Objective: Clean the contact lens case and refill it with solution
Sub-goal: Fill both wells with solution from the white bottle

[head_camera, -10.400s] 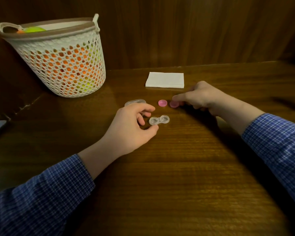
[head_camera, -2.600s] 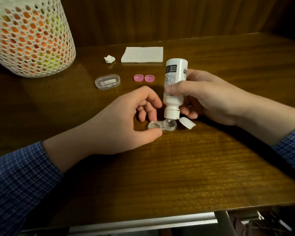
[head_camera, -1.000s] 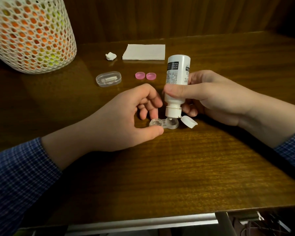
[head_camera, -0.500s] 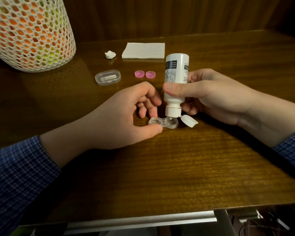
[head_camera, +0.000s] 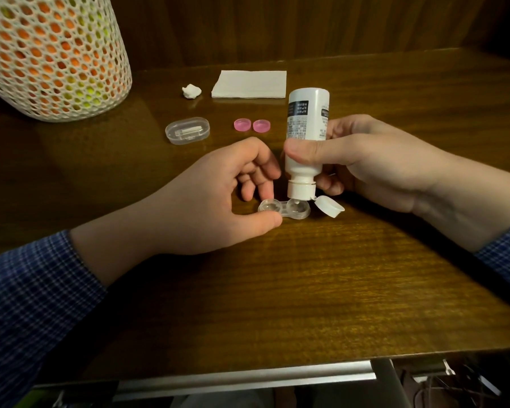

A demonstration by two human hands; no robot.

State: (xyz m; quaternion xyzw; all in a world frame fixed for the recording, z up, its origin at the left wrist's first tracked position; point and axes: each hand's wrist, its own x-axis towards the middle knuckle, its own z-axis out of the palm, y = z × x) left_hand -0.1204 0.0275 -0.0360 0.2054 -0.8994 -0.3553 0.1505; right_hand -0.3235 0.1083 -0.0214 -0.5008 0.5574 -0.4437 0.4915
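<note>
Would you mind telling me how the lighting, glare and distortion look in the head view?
Head view: dim, warm light; glossy glare on the wooden table near the mesh basket; corners darken; wide-angle bending curves the table edge; hands, solution bottle and lens case stay sharp.

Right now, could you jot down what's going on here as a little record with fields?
left hand: pinches the lens case, steadying it on the table
right hand: holds the solution bottle upside down, nozzle over the case's right well
bottle cap: flipped open, hanging by the case
pink caps: off, side by side behind the hands
also there: folded tissue, tissue wad, clear box, mesh basket
</note>
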